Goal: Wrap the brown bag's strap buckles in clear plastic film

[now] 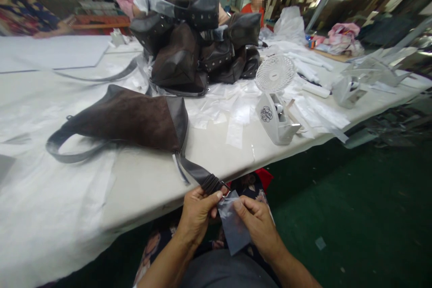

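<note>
A dark brown handbag point(135, 119) with grey-black ends lies on its side on the table, and its strap point(195, 171) runs over the front edge toward me. My left hand point(199, 211) is closed around the strap's end, next to a metal buckle point(225, 187). A small clear plastic sleeve point(232, 229) hangs just below the buckle. Its upper right edge is pinched between the thumb and fingers of my right hand point(254, 216). Whether the left fingertips also touch the sleeve I cannot tell.
Several dark handbags point(182, 49) are heaped at the back of the white-covered table point(145, 189). To the right stand a tape dispenser point(276, 119), a small white fan point(275, 74) and another dispenser point(347, 90) among loose plastic wrapping point(236, 112). Several people are across the table.
</note>
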Available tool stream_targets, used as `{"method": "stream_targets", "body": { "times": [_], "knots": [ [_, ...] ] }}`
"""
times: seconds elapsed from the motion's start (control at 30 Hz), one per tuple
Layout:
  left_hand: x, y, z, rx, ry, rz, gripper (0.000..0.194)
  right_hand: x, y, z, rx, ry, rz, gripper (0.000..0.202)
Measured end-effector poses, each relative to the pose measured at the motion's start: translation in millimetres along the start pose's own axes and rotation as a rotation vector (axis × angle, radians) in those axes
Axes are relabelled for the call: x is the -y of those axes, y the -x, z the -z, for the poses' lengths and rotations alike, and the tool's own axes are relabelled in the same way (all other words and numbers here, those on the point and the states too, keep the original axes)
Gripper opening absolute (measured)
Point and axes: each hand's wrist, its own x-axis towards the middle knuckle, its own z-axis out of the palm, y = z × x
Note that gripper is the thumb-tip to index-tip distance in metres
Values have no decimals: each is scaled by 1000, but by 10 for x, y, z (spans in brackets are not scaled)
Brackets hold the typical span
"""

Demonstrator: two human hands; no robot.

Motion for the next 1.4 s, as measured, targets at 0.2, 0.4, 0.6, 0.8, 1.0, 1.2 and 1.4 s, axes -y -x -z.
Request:
{"method": "stream_targets", "body": {
  "times": [0.2,0.4,0.6,0.8,1.0,1.2,1.4],
  "knots": [
    [16,10,27,-6,23,15,26,-30,7,-10,8,-48,-8,40],
    [7,11,46,-7,28,36,27,-44,-14,-4,-18,-14,28,39],
    [-66,56,25,-20,-32,52,28,-32,-78,2,-21,39,54,39],
    [-73,79,93,-7,-95,41,27,-37,-183,-67,10,-22,37,42],
    [-110,230,269,104,-103,60,37,-113,-248,-203,39,-129,-53,44],
    [34,366,463,91,-134,96,43,-252,-285,-357,70,-251,-115,45],
    [-148,452,599,-18,-178,-55,53,-458,-390,-474,58,19,159,46]
  ]
}}
